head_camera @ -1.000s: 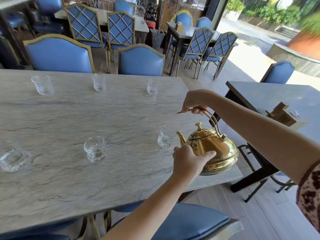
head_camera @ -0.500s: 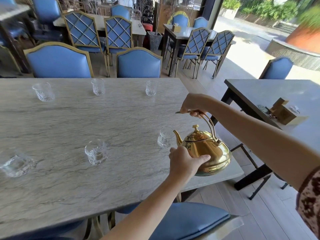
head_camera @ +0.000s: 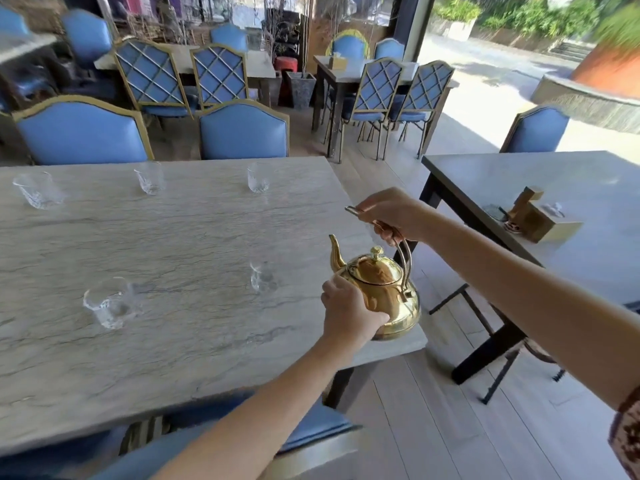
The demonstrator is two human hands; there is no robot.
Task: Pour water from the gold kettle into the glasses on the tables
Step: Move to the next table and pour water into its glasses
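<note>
Currently right hand [head_camera: 393, 213] grip closed around handle of gold kettle [head_camera: 379, 292]; left hand [head_camera: 348, 315] cupped against kettle body, spout upright, just right of nearest glass [head_camera: 261, 277] on bench [head_camera: 173, 237].

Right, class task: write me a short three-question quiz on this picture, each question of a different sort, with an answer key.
1. True or false: the kettle is tipped with its spout over a glass.
2. How many glasses stand on the near table?
3. Which hand grips the kettle's handle: A the left hand, B the right hand?

Key
1. False: it is upright, spout up, right of the nearest glass.
2. Five in view.
3. B; the left hand steadies the body.
</note>
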